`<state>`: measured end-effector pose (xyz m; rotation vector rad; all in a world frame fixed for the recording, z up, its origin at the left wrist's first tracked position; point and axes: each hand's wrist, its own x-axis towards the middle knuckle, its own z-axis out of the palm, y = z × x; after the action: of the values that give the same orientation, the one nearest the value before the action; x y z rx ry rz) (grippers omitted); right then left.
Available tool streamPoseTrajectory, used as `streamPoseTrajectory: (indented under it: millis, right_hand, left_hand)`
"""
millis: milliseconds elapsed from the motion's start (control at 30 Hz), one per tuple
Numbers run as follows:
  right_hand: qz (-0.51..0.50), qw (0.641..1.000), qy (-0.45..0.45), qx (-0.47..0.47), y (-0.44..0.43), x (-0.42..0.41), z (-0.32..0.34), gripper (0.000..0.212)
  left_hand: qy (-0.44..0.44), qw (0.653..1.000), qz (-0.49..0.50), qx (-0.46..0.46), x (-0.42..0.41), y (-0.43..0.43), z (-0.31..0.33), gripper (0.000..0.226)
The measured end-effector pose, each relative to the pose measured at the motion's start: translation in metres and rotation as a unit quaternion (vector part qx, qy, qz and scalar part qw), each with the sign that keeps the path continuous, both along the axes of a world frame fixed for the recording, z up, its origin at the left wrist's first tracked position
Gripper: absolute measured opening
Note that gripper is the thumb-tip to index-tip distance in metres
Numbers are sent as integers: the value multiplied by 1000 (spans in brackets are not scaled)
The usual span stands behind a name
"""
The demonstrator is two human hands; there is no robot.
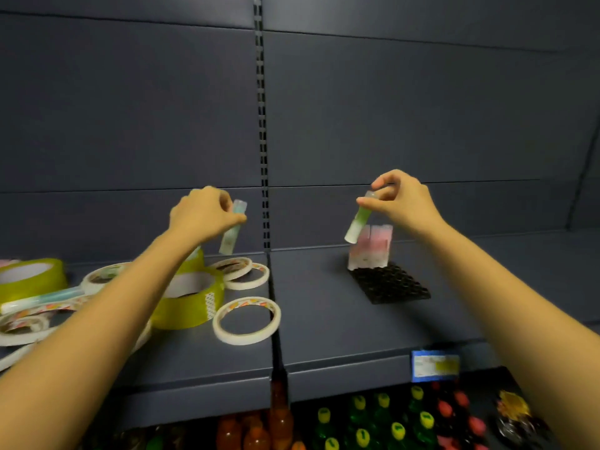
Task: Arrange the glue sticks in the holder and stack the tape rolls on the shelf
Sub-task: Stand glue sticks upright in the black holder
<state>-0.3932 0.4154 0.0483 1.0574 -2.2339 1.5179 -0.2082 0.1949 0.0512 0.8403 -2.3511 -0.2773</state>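
My right hand (pixel 401 203) pinches the cap of a green glue stick (pixel 357 224), tilted just above the black holder (pixel 391 285). Several pink glue sticks (pixel 373 246) stand upright in the holder's back rows. My left hand (pixel 206 212) holds a blue-green glue stick (pixel 233 232) in the air above the tape pile. Another blue glue stick (pixel 42 298) lies flat on the shelf (pixel 324 319) at the left. Yellow-green tape rolls (pixel 191 300) and thin white tape rolls (pixel 246 321) lie scattered on the shelf's left half.
A slotted upright post (pixel 263 157) splits the dark back panel. A blue price tag (pixel 435 365) hangs on the shelf's front edge. Below, a lower shelf holds orange bottles (pixel 256 433) and green bottles (pixel 360 414).
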Motion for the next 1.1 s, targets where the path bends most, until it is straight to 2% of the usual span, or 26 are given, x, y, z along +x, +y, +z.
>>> streamPoseTrajectory:
  millis: [133,267,633,867,1100]
  right_hand:
    - [-51,998,2,25,34,-45,-9,30]
    - [-75,994,27,73,46,-78,-22,26]
    - [15,994,18,102,34,-126,-53,27]
    - [46,982,110,146,32,-133,-58,18]
    - [23,961,168,219,40,-134,-52,35]
  left_hand:
    - [14,991,-118,58,-49,38,6,21]
    - [-15,981,-168,92,-92,73,-3,16]
    - [-19,987,-138,76,-139,108,-26,18]
    - [17,991,-110,72,-150,116,-35,23]
    - [4,994,-98,47,-157,118,-42,24]
